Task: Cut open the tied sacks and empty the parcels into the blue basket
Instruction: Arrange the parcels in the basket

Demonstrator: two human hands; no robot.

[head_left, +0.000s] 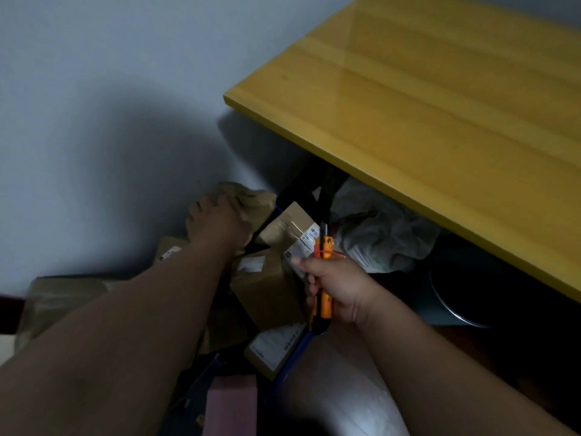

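Two bare hands: the left hand (217,221) grips a crumpled brown paper parcel (248,199) at the far end of the pile; the right hand (333,284) is closed round one orange-and-black utility knife (323,278), held upright. At least four brown cardboard parcels (267,294) with white labels lie heaped in one blue basket (295,344), only its rim showing. One crumpled white sack (377,234) lies under one yellow wooden tabletop (440,121).

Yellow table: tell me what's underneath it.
Under the yellow table: a crumpled white bag, black table legs and a dark round bin. Further back is hidden by the tabletop and shadow.
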